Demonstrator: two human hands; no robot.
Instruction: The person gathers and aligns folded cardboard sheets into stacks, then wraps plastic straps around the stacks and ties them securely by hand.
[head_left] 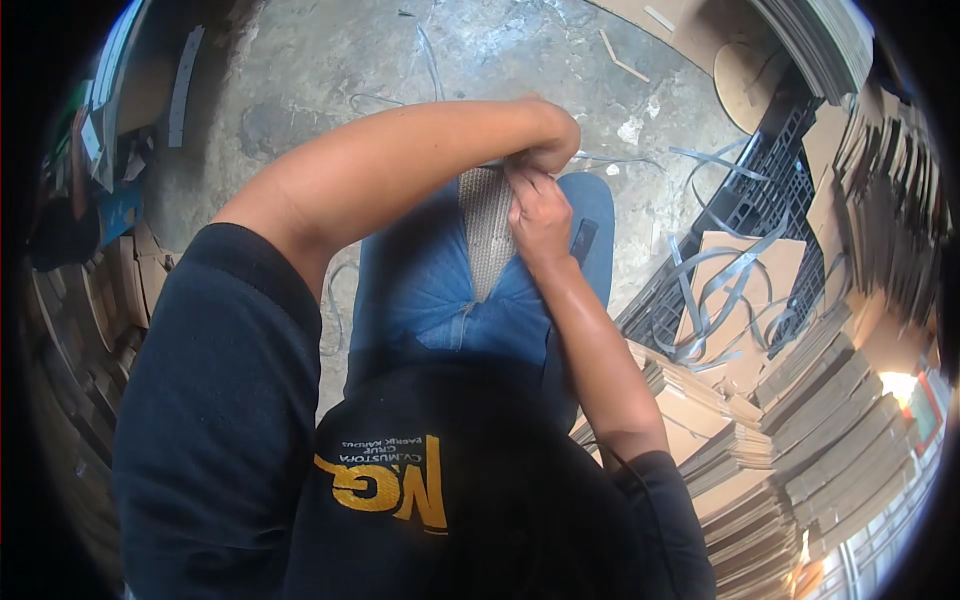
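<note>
My left hand [549, 135] is bent at the wrist over the space between my knees, its fingers curled down and partly hidden behind the wrist. Just below it, touching or nearly so, my right hand [543, 215] is closed with the fingers pinched together. Whatever the two hands hold between them is too small or too covered to make out. A woven, light-coloured surface [485, 230] shows between my thighs in blue jeans [410, 270]. On my right thigh lies a narrow dark strip [583, 241].
Loose grey straps [735, 270] tangle over a cardboard sheet [785, 262] and a black plastic pallet [660, 305] at right. Stacks of flattened cardboard [840, 430] rise beyond. More cardboard [90, 310] stands at left. A strap [430, 60] lies on the concrete floor [320, 60] ahead.
</note>
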